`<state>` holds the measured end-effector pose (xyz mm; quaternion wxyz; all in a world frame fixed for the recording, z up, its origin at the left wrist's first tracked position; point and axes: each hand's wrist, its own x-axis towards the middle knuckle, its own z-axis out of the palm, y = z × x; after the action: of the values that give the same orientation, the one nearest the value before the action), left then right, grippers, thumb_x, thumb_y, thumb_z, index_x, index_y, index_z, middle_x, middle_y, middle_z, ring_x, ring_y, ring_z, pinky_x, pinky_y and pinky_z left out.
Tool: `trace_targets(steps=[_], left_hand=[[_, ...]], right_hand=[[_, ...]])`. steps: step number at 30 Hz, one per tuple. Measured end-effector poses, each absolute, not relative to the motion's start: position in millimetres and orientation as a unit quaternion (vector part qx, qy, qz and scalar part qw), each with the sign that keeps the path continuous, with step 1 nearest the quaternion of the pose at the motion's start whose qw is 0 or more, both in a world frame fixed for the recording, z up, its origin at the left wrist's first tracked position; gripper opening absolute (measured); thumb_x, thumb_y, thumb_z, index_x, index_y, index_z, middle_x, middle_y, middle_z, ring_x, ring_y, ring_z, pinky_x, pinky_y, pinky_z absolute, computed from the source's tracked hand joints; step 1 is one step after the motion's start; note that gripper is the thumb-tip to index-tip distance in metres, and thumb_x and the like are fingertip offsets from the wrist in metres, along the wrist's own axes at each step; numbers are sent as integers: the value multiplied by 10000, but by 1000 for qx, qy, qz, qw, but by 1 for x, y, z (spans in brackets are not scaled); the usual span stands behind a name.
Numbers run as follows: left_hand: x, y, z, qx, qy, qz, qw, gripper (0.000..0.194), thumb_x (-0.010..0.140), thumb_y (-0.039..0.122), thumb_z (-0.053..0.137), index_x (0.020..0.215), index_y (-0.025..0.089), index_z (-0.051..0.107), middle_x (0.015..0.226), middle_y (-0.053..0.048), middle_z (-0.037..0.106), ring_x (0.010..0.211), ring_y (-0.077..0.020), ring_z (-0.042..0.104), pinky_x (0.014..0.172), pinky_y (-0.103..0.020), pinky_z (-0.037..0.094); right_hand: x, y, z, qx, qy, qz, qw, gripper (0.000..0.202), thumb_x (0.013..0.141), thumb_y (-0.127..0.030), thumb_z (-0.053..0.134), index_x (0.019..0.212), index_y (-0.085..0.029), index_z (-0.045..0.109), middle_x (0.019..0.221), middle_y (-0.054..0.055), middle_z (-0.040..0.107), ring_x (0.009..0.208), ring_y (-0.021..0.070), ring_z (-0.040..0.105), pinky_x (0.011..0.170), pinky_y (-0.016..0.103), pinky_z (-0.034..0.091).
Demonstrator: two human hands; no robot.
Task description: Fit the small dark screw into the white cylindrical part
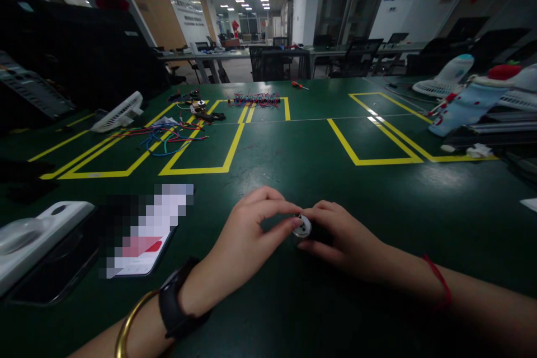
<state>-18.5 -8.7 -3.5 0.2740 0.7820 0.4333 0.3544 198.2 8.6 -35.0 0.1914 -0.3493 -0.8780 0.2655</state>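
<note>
A small round silver-white part [304, 229] with dark marks on its face is between my hands, its face tilted toward me. My right hand [344, 233] grips it from the right, with its body hidden in the shade under the curled fingers. The thumb and forefinger of my left hand [257, 222] pinch together at the upper left of the face. Whether these fingertips hold the rim or a tiny piece on it is too small to tell. Both hands are just above the dark green table [268, 302].
Left of my hands lie a phone [157, 235] with a lit, blurred screen and a white device [46, 229]. Farther back are coloured wires [165, 137], a wire bundle [255, 100], a screwdriver [298, 85] and a white fan [121, 113]. A light-blue container [470, 102] stands right; yellow tape [388, 161] marks the table.
</note>
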Motion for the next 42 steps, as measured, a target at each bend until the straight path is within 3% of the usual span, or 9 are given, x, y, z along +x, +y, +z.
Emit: trace_targets(steps=[21,26,30,37,42], left_hand=[[-15,-7,-4,799,425,300,302,124,892,197,626,970,245,709,978,-6,595,928,-165,586,835,-302,450],[-21,-6,-19,764,442,326,338,578,773,238,762,1287,249,499,1169,-45,567,1009,-200,572,884,-338,473],[-25,-3,-31,745,438,325,384,515,765,310,782,1223,241,557,1144,-47,640,1043,-223,602,925,-363,473],[-24,-6,-25,764,421,312,375,271,840,228,705,1106,255,658,1071,-2,701,980,-200,643,877,-322,480],[-24,-5,-29,760,425,316,378,293,825,211,716,1109,234,652,1068,-12,701,970,-201,647,862,-311,490]], right_hand=[[195,9,-37,-349,-883,247,192,317,863,-330,648,1154,-213,598,1003,54,640,887,210,545,769,341,421],[196,10,-36,-356,-872,266,204,327,856,-357,658,1156,-232,614,984,51,636,857,198,564,741,326,436],[194,11,-42,-369,-862,269,222,297,819,-363,703,1076,-225,651,941,44,654,835,197,580,724,323,447],[200,12,-41,-396,-809,354,251,441,705,-353,802,1069,-196,607,995,50,658,903,211,617,774,347,490],[199,11,-28,-385,-769,419,291,349,832,-320,691,1150,-214,593,1006,40,665,875,170,630,761,318,503]])
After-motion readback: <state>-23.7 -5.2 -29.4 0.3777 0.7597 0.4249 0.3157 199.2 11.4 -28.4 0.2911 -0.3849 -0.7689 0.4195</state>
